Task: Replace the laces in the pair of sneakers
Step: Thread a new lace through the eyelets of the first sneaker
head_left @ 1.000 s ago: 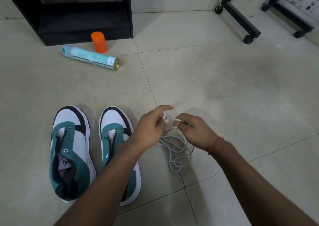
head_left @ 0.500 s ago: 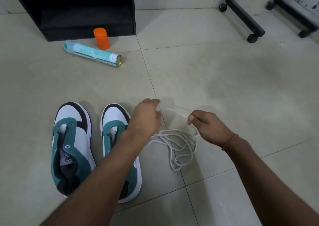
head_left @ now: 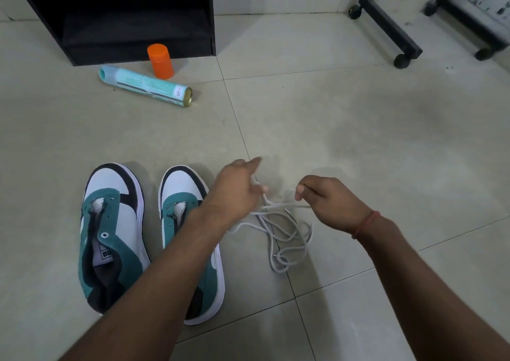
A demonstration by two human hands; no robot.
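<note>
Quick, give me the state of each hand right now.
Left hand: pinches a strand of the white lace.
Right hand: fingers curled, pinching another strand of the same lace.

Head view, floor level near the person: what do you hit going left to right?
left sneaker → right sneaker → left hand → white laces → right hand

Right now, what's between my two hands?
In the head view, a short stretch of white lace spans from left hand to right hand, over bare floor tile.
</note>
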